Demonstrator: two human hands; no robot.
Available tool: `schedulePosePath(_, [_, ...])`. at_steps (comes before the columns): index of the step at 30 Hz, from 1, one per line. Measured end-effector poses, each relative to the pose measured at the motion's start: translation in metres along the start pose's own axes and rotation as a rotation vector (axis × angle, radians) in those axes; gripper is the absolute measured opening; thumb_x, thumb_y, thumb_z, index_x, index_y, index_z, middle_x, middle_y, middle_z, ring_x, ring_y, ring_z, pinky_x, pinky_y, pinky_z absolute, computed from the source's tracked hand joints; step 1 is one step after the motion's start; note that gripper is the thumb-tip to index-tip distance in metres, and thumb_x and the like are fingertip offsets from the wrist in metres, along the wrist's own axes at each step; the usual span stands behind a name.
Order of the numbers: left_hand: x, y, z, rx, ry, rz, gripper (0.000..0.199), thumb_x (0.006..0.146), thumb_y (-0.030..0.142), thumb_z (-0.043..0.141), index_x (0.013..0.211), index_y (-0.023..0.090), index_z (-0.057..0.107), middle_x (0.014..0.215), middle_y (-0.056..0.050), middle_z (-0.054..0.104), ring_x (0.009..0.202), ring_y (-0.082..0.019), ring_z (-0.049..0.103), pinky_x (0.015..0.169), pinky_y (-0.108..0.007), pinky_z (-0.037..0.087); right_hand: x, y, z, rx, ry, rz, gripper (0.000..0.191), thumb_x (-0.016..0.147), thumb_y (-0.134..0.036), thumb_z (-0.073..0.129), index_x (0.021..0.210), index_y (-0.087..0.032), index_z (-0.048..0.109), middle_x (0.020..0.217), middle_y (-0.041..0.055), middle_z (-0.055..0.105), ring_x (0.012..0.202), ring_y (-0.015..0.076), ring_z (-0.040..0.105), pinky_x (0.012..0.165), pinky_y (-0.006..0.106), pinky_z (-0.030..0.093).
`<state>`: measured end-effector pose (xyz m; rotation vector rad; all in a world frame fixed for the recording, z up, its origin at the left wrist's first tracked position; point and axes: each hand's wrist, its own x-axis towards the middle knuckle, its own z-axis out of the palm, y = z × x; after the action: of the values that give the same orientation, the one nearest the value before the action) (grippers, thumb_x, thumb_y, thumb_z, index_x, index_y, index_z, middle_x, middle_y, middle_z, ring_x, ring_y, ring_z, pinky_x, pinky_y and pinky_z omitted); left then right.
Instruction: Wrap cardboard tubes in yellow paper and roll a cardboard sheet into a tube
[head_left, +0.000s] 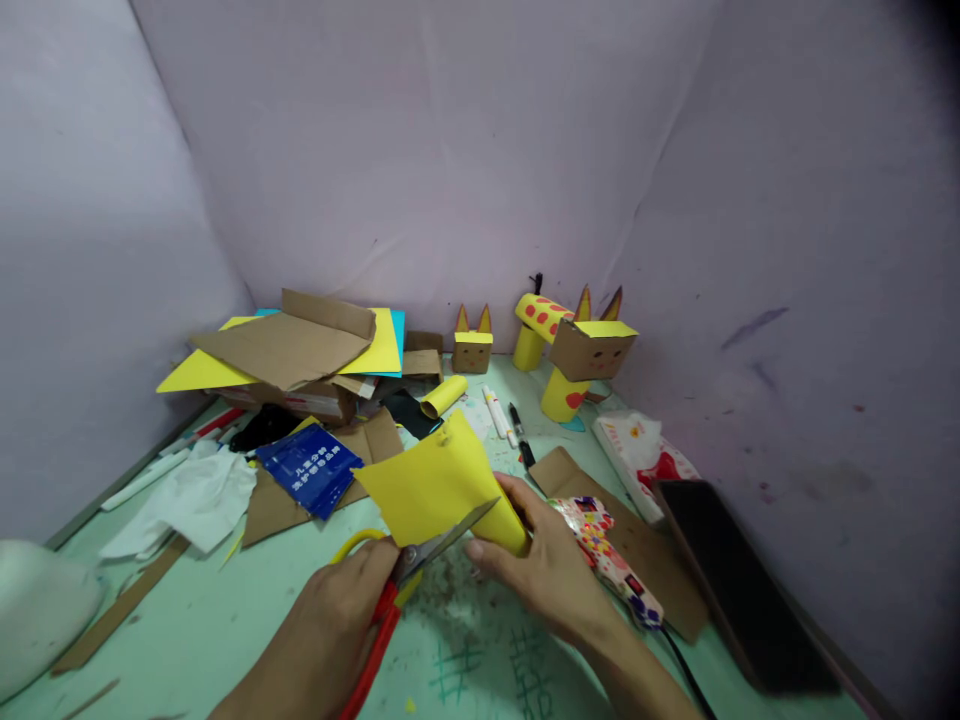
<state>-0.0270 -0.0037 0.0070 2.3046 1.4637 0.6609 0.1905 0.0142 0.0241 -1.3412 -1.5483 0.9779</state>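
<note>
My left hand (pixel 337 600) grips a pair of scissors (pixel 412 565) with red and yellow handles. The metal blades point up and to the right, lying along the lower edge of a sheet of yellow paper (pixel 420 480). My right hand (pixel 540 550) holds the paper's right end, where it is rolled round into a tube shape; my thumb is on the near side and my fingers are behind. The paper's left part spreads out flat toward the left. Whether the blades are closed on the paper is hard to tell.
A cardboard giraffe-like figure (pixel 592 350) and a small cardboard head (pixel 472 352) stand at the back. Cardboard sheets (pixel 292 345) are piled back left, near a blue packet (pixel 311 470). At right lie a glue gun (pixel 615 560), a tissue pack (pixel 615 440) and a phone (pixel 739 580).
</note>
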Motion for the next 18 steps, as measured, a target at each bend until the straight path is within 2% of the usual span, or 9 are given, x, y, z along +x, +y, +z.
schedulePosePath(3, [0.003, -0.001, -0.004, -0.007, -0.047, 0.077, 0.019, 0.085, 0.024, 0.040, 0.093, 0.024, 0.058, 0.082, -0.002, 0.067, 0.069, -0.016, 0.062, 0.059, -0.022, 0.048, 0.002, -0.003, -0.010, 0.159, -0.232, 0.033, 0.041, 0.065, -0.034, 0.069, 0.101, -0.018, 0.064, 0.092, 0.0044, 0.070, 0.084, 0.0242, 0.064, 0.071, 0.032, 0.049])
schedulePosePath(5, [0.003, -0.003, -0.005, 0.005, -0.037, 0.136, 0.022, 0.086, 0.024, 0.040, 0.099, 0.025, 0.057, 0.083, -0.003, 0.066, 0.071, -0.016, 0.062, 0.060, -0.022, 0.048, 0.001, -0.002, -0.011, 0.166, -0.284, 0.037, 0.034, 0.065, -0.031, 0.070, 0.096, -0.018, 0.065, 0.083, 0.0022, 0.070, 0.076, 0.0221, 0.063, 0.064, 0.029, 0.049])
schedulePosePath(9, [0.001, -0.010, 0.003, 0.049, 0.013, 0.226, 0.026, 0.085, 0.024, 0.041, 0.105, 0.023, 0.056, 0.083, -0.005, 0.066, 0.075, -0.018, 0.062, 0.066, -0.025, 0.050, -0.001, 0.005, 0.000, 0.034, -0.161, 0.013, 0.029, 0.063, -0.013, 0.062, 0.091, -0.020, 0.063, 0.075, -0.0015, 0.068, 0.065, 0.0173, 0.060, 0.054, 0.024, 0.045])
schedulePosePath(12, [-0.002, -0.014, 0.013, 0.075, 0.055, 0.240, 0.031, 0.084, 0.021, 0.041, 0.112, 0.023, 0.054, 0.091, -0.007, 0.068, 0.082, -0.020, 0.063, 0.073, -0.027, 0.051, 0.000, 0.008, 0.005, -0.111, -0.055, 0.000, 0.030, 0.061, -0.008, 0.055, 0.088, -0.020, 0.059, 0.073, -0.0023, 0.065, 0.064, 0.0158, 0.058, 0.055, 0.022, 0.042])
schedulePosePath(14, [-0.003, -0.014, 0.020, 0.084, 0.053, 0.195, 0.035, 0.082, 0.019, 0.042, 0.114, 0.024, 0.054, 0.096, -0.007, 0.068, 0.089, -0.021, 0.063, 0.081, -0.030, 0.050, 0.001, 0.007, 0.004, -0.191, -0.024, -0.004, 0.031, 0.061, -0.008, 0.054, 0.089, -0.020, 0.057, 0.074, -0.0018, 0.065, 0.065, 0.0162, 0.058, 0.056, 0.022, 0.040])
schedulePosePath(18, [-0.003, -0.010, 0.026, 0.086, -0.012, 0.001, 0.041, 0.077, 0.015, 0.042, 0.115, 0.024, 0.054, 0.103, -0.006, 0.067, 0.101, -0.023, 0.060, 0.092, -0.033, 0.046, 0.001, 0.004, 0.000, -0.328, 0.035, -0.008, 0.029, 0.063, -0.008, 0.052, 0.089, -0.021, 0.054, 0.077, -0.0004, 0.065, 0.069, 0.0185, 0.060, 0.058, 0.024, 0.038])
